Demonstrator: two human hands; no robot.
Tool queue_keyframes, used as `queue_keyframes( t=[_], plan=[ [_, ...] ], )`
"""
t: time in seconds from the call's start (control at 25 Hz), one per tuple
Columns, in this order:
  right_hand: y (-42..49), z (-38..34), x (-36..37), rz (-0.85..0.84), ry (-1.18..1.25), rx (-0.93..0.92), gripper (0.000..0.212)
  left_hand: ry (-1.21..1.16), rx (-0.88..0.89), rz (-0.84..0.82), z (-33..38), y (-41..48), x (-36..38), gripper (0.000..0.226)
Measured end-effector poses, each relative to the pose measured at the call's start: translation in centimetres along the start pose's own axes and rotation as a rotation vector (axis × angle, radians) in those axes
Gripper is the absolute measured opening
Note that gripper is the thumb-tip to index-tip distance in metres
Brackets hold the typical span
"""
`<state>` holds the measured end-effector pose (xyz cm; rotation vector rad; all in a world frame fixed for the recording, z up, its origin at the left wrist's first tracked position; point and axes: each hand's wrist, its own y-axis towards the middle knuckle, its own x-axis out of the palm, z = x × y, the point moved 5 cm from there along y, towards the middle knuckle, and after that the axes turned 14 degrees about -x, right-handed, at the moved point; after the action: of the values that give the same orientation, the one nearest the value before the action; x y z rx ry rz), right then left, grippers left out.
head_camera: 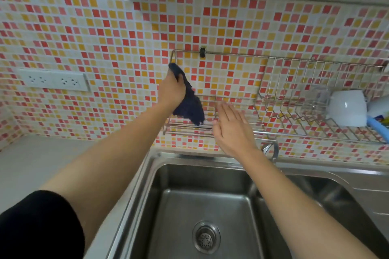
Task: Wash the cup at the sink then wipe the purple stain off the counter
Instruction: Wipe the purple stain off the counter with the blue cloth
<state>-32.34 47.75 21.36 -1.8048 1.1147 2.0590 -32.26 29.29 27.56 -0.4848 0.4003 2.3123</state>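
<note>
My left hand (171, 90) is raised at the left end of the wire wall rack (231, 99) and grips a dark blue cloth (189, 105), which hangs down over the rack's lower shelf. My right hand (230, 129) hovers flat with fingers apart just right of the cloth, holding nothing. A white cup (347, 108) lies on its side on the rack's right part. The steel sink (202, 206) lies below both arms. The light counter (35, 166) is to the left; no purple stain shows on the part in view.
The faucet (271, 149) stands behind my right wrist at the sink's back rim. A clear glass (315, 101) sits beside the cup, and a bottle (379, 109) and a blue item (379, 128) at the rack's far right. A double wall socket (53, 80) is at left.
</note>
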Motion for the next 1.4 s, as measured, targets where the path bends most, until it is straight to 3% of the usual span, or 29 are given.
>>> queue_keyframes(
  t=[0.12,0.28,0.44,0.64,0.76,0.84,0.92,1.0,1.12,1.24,1.4],
  plan=[
    [-1.2,-7.0,1.3,0.142,0.132,-0.120,0.066,-0.051,-0.038,0.055,-0.7,0.1,-7.2,0.033],
    [-3.3,-17.8,9.0,-0.006,0.283,-0.180,0.067,-0.271,-0.268,-0.115,-10.1,-1.4,-17.3,0.029],
    [-5.2,-26.3,17.3,-0.275,0.390,-0.160,0.064,0.040,-0.297,-0.197,-23.3,-2.9,-25.5,0.026],
    [-6.9,-31.0,24.7,-0.499,0.431,0.010,0.059,0.764,-0.147,-0.281,-35.5,-3.0,-33.5,0.033],
    [-8.1,-31.9,27.2,-0.532,0.427,0.156,0.058,0.843,-0.144,-0.518,-44.3,-7.4,-33.4,0.039],
    [-8.6,-32.0,28.0,-0.522,0.431,0.194,0.058,0.905,-0.216,-0.620,-49.5,-12.3,-32.8,0.057],
    [-9.0,-32.1,28.5,-0.490,0.444,0.221,0.064,1.024,-0.258,-0.633,-52.5,-16.0,-32.4,0.094],
    [-9.3,-32.1,28.9,-0.438,0.439,0.253,0.071,0.984,-0.259,-0.593,-52.9,-16.6,-31.9,0.110],
    [-9.6,-32.1,29.4,-0.382,0.365,0.244,0.077,0.934,-0.166,-0.474,-51.5,-14.1,-30.8,0.094],
    [-9.8,-32.1,29.9,-0.368,0.354,0.254,0.074,1.096,-0.082,-0.472,-53.7,-12.3,-29.3,0.081],
    [-9.6,-32.2,30.0,-0.350,0.334,0.248,0.076,0.995,-0.208,-0.351,-55.0,-5.1,-27.4,0.057]
  ],
)
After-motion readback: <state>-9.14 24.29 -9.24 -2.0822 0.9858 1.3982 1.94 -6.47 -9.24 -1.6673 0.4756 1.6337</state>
